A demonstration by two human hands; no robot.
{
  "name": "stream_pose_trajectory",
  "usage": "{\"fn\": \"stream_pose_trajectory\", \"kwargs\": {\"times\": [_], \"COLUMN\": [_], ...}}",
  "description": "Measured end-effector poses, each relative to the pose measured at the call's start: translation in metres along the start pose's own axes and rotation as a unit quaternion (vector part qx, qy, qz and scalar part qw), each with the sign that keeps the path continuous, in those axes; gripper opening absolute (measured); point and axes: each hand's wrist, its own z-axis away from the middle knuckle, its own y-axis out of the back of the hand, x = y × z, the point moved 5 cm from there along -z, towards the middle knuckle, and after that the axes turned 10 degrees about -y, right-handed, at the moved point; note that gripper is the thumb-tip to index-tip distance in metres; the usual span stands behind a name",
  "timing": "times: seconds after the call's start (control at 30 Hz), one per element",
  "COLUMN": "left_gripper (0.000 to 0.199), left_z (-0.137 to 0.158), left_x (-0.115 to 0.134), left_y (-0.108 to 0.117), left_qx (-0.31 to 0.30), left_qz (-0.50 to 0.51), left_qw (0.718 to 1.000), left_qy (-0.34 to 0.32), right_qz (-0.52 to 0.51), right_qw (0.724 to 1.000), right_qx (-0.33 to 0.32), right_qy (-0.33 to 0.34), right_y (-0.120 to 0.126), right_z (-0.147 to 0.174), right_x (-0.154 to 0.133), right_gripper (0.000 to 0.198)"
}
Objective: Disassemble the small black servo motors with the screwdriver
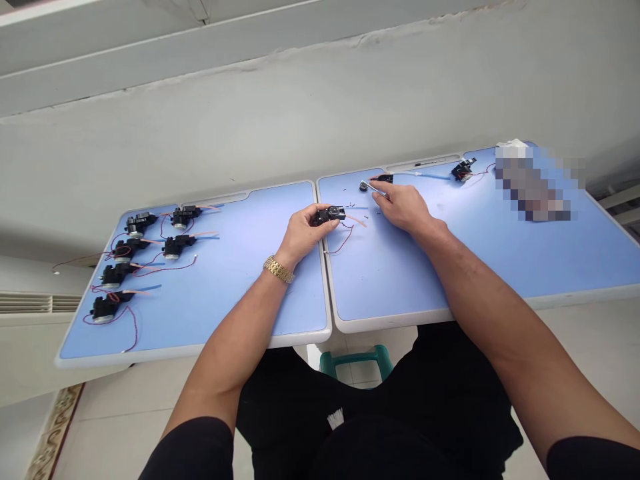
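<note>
My left hand [307, 233] grips a small black motor assembly [330, 215] with a round part on its upper face; red wires and pale tubes trail from it to the right. In my right hand [403, 205] is a slim silver tool [375, 189], whose kind I cannot make out. The tool's tip is at a small round black part [363, 187], though contact is hard to judge. Just beyond my right fingers lies another black piece [386, 178], partly hidden. Several tiny dark screws [351, 205] are scattered between my hands.
Several similar black assemblies [173, 247] with wires and tubes lie on the left blue table [250, 267]. One more assembly [463, 170] sits on the right blue table [390, 280], near a blurred patch. A seam divides the tables. A green stool [357, 360] stands below.
</note>
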Motion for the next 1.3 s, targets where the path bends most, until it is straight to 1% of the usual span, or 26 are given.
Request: {"fn": "stream_pose_trajectory", "kwargs": {"times": [0.17, 0.3, 0.47, 0.57, 0.67, 0.8, 0.87, 0.97, 1.07, 1.17, 1.23, 1.3], "left_gripper": [0.043, 0.04, 0.038, 0.041, 0.047, 0.056, 0.057, 0.057, 0.056, 0.053, 0.053, 0.054], "left_z": [0.0, 0.0, 0.0, -0.002, -0.005, -0.008, -0.008, -0.009, -0.009, -0.009, -0.009, -0.01], "left_x": [-0.001, 0.0, -0.001, -0.005, -0.007, -0.007, -0.007, -0.008, -0.01, -0.011, -0.011, -0.011], "left_y": [-0.001, -0.001, 0.001, 0.005, 0.011, 0.018, 0.021, 0.022, 0.023, 0.024, 0.024, 0.024], "left_qx": [-0.001, 0.0, 0.009, 0.043, 0.095, 0.141, 0.154, 0.154, 0.152, 0.151, 0.151, 0.15], "left_qz": [-0.004, 0.0, 0.015, 0.043, 0.091, 0.15, 0.154, 0.143, 0.145, 0.139, 0.133, 0.134], "left_qw": [1.0, 1.0, 1.0, 0.998, 0.991, 0.979, 0.976, 0.977, 0.978, 0.979, 0.98, 0.98], "left_qy": [-0.009, -0.017, -0.011, 0.003, 0.004, 0.006, 0.009, 0.009, 0.005, 0.001, -0.002, -0.004], "right_qz": [0.028, 0.02, 0.01, 0.013, 0.0, -0.037, -0.063, -0.115, -0.177, -0.254, -0.286, -0.294], "right_qw": [1.0, 1.0, 0.999, 0.999, 0.999, 0.998, 0.996, 0.99, 0.981, 0.965, 0.954, 0.945], "right_qx": [-0.005, -0.004, -0.006, -0.007, -0.022, -0.044, -0.053, -0.068, -0.071, -0.065, -0.096, -0.141], "right_qy": [-0.001, -0.001, -0.035, -0.049, -0.025, 0.013, 0.022, 0.032, 0.031, 0.007, -0.004, -0.003], "right_y": [-0.005, -0.002, 0.011, 0.015, 0.009, -0.003, -0.008, -0.01, -0.007, -0.001, -0.002, -0.007], "right_z": [-0.002, 0.0, 0.005, 0.006, 0.006, 0.009, 0.01, 0.012, 0.015, 0.017, 0.02, 0.023], "right_x": [-0.006, -0.005, 0.011, 0.016, 0.008, -0.011, -0.019, -0.028, -0.027, -0.018, -0.013, -0.014], "right_gripper": [0.052, 0.051, 0.033, 0.034, 0.036, 0.036, 0.035, 0.033, 0.032, 0.031, 0.034, 0.038]}}
